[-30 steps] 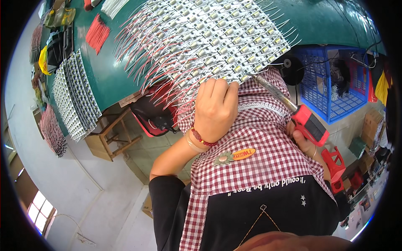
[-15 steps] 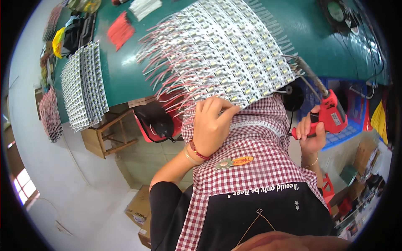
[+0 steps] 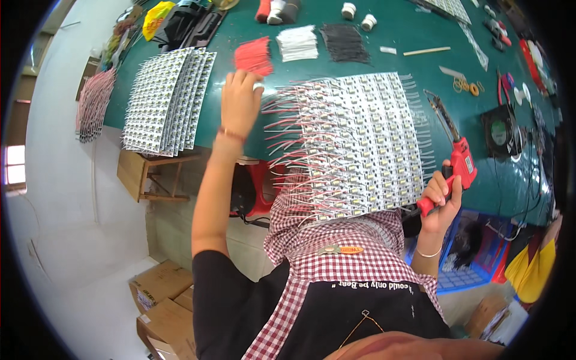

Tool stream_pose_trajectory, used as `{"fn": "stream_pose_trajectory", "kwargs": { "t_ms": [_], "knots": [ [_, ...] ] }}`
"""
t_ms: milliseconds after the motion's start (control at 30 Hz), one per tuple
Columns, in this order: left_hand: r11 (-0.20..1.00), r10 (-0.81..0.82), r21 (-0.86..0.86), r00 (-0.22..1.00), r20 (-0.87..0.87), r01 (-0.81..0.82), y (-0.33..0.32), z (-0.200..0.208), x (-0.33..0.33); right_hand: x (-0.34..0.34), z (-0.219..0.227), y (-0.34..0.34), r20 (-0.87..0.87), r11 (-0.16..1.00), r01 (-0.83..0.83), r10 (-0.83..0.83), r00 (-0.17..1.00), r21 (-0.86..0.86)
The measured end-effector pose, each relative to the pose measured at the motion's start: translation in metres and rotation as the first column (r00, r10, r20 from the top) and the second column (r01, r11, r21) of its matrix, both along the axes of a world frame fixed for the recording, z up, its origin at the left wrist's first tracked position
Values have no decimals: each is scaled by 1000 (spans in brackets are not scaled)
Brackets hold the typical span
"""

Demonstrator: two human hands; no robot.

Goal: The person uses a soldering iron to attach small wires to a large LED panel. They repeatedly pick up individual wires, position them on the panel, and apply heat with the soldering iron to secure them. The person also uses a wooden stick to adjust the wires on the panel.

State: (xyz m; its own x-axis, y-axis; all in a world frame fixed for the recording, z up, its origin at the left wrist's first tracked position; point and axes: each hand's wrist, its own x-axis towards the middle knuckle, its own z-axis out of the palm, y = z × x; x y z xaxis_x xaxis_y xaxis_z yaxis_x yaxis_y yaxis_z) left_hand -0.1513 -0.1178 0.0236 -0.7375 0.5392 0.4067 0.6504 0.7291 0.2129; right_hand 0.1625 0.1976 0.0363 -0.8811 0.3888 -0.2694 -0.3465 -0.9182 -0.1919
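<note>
In my right hand (image 3: 441, 201) is a red soldering gun (image 3: 463, 161), gripped by its handle, with its metal tip pointing up and away. A white LED circuit board panel (image 3: 375, 135) lies in front of me, partly over the table's near edge. Red and white wires (image 3: 285, 153) fan out from its left side, and short pale ends stick out on its right. My left hand (image 3: 241, 102) reaches over the table, thumb apart from the fingers. Its fingertips are at the near edge of a bundle of red wires (image 3: 252, 55); whether they touch it is unclear.
White wires (image 3: 297, 43) and black wires (image 3: 345, 43) lie beside the red bundle. Stacked LED panels (image 3: 165, 102) stand at the left edge. A small fan-like black device (image 3: 501, 133), pliers (image 3: 503, 90) and cords are at the right. A blue crate (image 3: 462, 279) sits below.
My left hand has left the panel's near edge and moved up and left to the red wires. The panel now appears lower in view. The soldering gun stays in my right hand.
</note>
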Motion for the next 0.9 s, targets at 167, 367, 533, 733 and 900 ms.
{"fn": "stream_pose_trajectory", "kwargs": {
  "t_ms": [167,367,533,733,900],
  "knots": [
    [981,67,-184,996,57,-55,4,-37,-65,7,8,8,14,987,35,-38,999,155],
    [980,32,-197,995,95,-13,2,-41,-78,12,13,14,51,954,115,-134,990,277],
    [992,-92,-84,995,27,94,-3,-47,-73,-1,26,13,50,947,104,-124,991,303],
    [979,-164,133,985,47,156,-10,-46,-83,-15,39,9,27,938,87,-102,994,335],
    [964,-83,253,996,13,77,-12,-37,-84,-19,50,5,11,933,87,-96,995,348]
  ]
}}
